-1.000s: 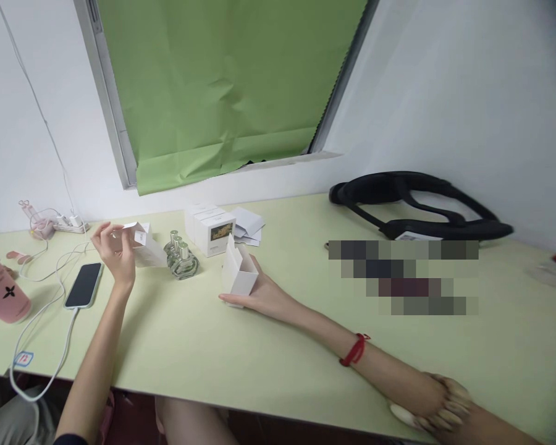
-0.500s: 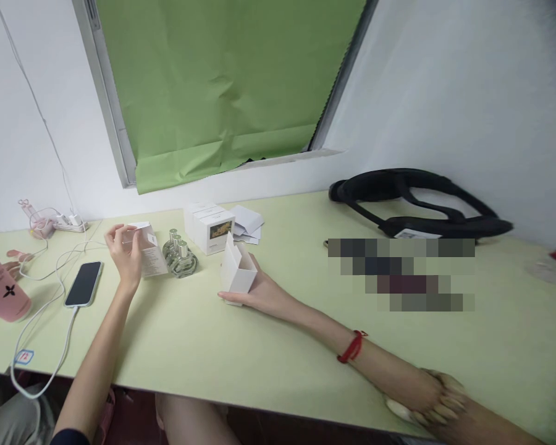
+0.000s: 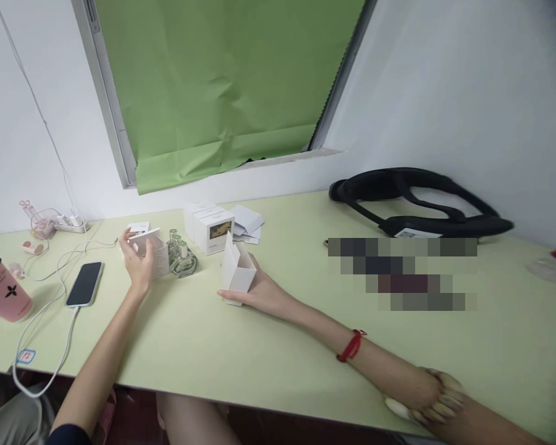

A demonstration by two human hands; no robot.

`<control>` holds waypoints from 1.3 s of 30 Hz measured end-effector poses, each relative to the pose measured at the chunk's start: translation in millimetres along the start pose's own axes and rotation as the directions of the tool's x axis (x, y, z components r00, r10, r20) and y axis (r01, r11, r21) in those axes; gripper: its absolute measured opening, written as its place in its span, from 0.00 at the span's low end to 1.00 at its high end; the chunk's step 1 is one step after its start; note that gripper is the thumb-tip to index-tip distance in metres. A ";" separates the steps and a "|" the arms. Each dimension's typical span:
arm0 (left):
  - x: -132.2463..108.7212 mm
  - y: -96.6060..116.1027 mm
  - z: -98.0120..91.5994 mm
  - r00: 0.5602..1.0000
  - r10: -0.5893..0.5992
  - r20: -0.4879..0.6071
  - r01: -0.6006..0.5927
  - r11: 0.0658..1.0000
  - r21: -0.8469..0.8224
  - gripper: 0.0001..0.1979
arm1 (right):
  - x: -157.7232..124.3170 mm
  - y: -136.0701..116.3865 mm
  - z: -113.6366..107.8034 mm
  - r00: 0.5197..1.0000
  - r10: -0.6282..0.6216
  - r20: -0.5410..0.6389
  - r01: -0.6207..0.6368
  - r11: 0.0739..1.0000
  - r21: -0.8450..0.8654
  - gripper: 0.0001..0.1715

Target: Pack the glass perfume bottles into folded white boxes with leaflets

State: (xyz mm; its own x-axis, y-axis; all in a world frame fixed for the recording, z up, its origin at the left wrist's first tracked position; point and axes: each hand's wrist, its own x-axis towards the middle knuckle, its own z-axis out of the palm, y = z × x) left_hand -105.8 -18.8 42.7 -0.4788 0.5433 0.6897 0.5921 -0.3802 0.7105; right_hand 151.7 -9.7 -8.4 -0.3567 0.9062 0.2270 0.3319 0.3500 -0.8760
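Note:
My left hand (image 3: 138, 262) is closed around a white printed carton (image 3: 161, 262), its fingers at the back and its thumb on the near side. My right hand (image 3: 264, 287) grips a white box (image 3: 239, 272) with its top open and a flap standing up. Between the hands stand several glass perfume bottles (image 3: 183, 259) with silvery-green caps, close beside the left carton. Behind them is a row of white boxes (image 3: 208, 227), the front one with a picture on it. A flat white piece with a dark picture (image 3: 139, 227) lies behind my left hand.
Folded white papers (image 3: 248, 222) lie behind the boxes. To the left are a phone (image 3: 84, 284) on a white cable, a pink cup (image 3: 4, 289) and a power strip (image 3: 69, 224). A black frame-like object (image 3: 419, 204) and a blurred-out patch are at right.
My left hand has moved right and slightly down with its carton, uncovering the flat white piece behind. Another person's hand by the pink cup is gone from view. My right hand stays still.

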 end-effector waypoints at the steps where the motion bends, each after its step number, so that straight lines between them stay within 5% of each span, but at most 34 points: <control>1: -0.9 0.2 0.8 1.000 0.005 -0.013 -0.005 1.000 0.008 0.25 | -0.2 -1.0 -0.1 1.000 0.005 0.000 -0.005 1.000 0.009 0.58; 9: -13.0 6.7 5.1 0.966 0.243 -0.089 -0.234 0.968 0.094 0.15 | -0.3 1.1 -0.4 0.998 0.061 0.009 -0.062 0.994 0.089 0.43; 15: -6.4 18.3 -5.4 0.944 0.301 -0.132 -0.297 0.954 0.046 0.06 | -0.7 -3.3 -3.3 0.998 0.041 0.043 -0.045 0.994 0.100 0.39; 21: -5.8 36.0 -10.3 0.924 0.322 -0.204 -0.351 0.928 -0.127 0.07 | -0.9 -4.6 -5.9 0.998 0.033 0.045 -0.036 0.997 0.063 0.39; 27: -19.8 41.1 -3.9 0.936 0.331 -0.116 -0.343 0.934 -0.101 0.08 | -1.4 -3.7 -6.8 0.999 0.044 0.013 -0.045 0.991 0.129 0.41; 34: -29.6 63.1 -3.2 0.970 0.196 -0.140 -0.222 0.953 -0.205 0.08 | 2.2 -7.6 -7.3 0.992 0.074 -0.099 -0.034 0.934 0.356 0.43; 39: -44.5 62.8 4.8 0.982 0.169 0.088 -0.149 0.970 -0.192 0.11 | 3.3 -17.5 -11.4 0.974 0.185 -0.132 -0.100 0.869 0.484 0.44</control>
State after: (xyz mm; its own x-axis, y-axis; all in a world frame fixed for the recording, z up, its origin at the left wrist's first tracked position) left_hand -44.2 -63.3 56.0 -0.3132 0.5350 0.7846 0.5217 -0.5935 0.6129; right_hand 154.7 -10.1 12.5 -0.1708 0.9786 0.1148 -0.0989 0.0989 -0.9902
